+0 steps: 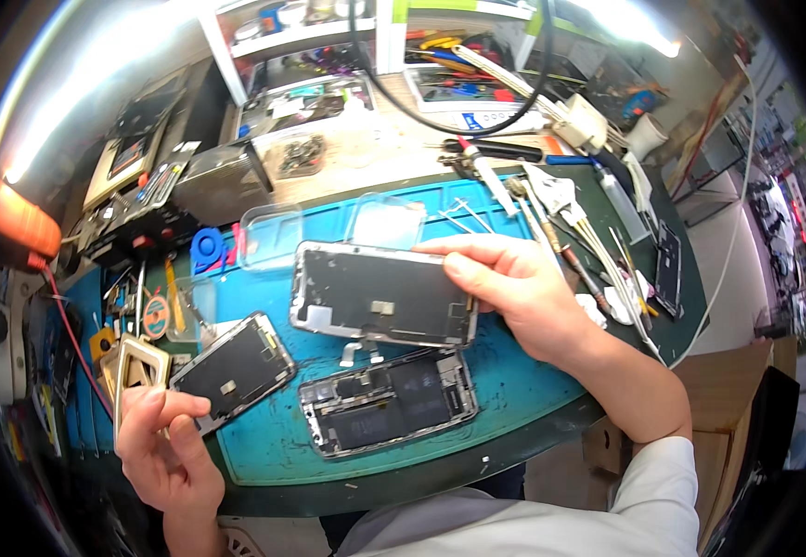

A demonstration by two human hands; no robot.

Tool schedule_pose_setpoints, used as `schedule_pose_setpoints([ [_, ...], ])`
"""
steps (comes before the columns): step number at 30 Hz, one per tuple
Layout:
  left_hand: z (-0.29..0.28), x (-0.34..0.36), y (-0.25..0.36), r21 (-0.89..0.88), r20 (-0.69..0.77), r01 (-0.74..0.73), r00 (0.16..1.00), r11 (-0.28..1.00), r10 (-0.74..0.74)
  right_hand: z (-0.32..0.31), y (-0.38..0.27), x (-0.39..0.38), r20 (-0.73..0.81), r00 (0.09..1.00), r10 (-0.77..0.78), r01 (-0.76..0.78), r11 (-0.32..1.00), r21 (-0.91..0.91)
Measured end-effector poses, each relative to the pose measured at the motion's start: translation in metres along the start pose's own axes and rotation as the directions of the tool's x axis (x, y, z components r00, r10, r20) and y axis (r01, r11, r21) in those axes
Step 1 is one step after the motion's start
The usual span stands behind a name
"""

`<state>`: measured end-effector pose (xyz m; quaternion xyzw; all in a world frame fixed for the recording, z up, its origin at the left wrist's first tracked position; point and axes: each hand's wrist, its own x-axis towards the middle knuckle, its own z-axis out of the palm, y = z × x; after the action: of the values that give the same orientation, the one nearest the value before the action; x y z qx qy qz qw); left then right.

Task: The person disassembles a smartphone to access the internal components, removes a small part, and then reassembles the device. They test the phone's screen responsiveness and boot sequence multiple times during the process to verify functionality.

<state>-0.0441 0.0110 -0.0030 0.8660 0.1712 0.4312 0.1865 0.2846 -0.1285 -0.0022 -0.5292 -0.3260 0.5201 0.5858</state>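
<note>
My right hand (507, 283) grips the right end of a phone screen (380, 290), thumb on top. Its dark back with metal plates faces up. Just below it, an opened phone body (389, 405) lies on the blue mat, battery and inner parts showing. A small ribbon cable (351, 354) shows between the two. At the lower left, my left hand (169, 446) is raised with curled fingers beside a second phone screen (240, 369) lying back side up. A pale gold frame-like piece (134, 357) rises behind these fingers; whether they hold it is unclear.
The blue work mat (264, 455) covers the bench. Clear plastic trays (271, 238) and a blue tape-like ring (207, 247) lie behind the screens. Brushes, tweezers and a syringe (618, 200) crowd the right. An orange-handled device (15, 223) stands left; a black cable (449, 128) loops overhead.
</note>
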Motion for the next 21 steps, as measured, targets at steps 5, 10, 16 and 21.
schedule_pose_setpoints([
  [5, 0.0003, -0.002, -0.0046, 0.018, 0.018, -0.006, 1.0, 1.0, 0.005, -0.0032, 0.0026, 0.0011, 0.017, 1.0, -0.003, 0.003, 1.0, -0.031],
  [10, 0.0003, -0.0007, -0.0018, 0.044, 0.018, -0.001, 1.0, 0.999, 0.0, -0.0039, 0.0051, 0.0019, 0.006, 1.0, 0.005, -0.005, 0.999, -0.044],
  [16, 0.0022, 0.0002, -0.0018, 0.031, 0.022, -0.004, 1.0, 1.0, 0.003, -0.0047, 0.0045, 0.0015, 0.0, 1.0, 0.008, -0.008, 0.998, -0.054],
  [21, 0.005, 0.0054, 0.0047, 0.009, 0.076, -0.078, 0.994, 0.997, 0.077, -0.0005, -0.0008, 0.0033, 0.022, 1.0, 0.022, -0.02, 0.998, -0.055],
])
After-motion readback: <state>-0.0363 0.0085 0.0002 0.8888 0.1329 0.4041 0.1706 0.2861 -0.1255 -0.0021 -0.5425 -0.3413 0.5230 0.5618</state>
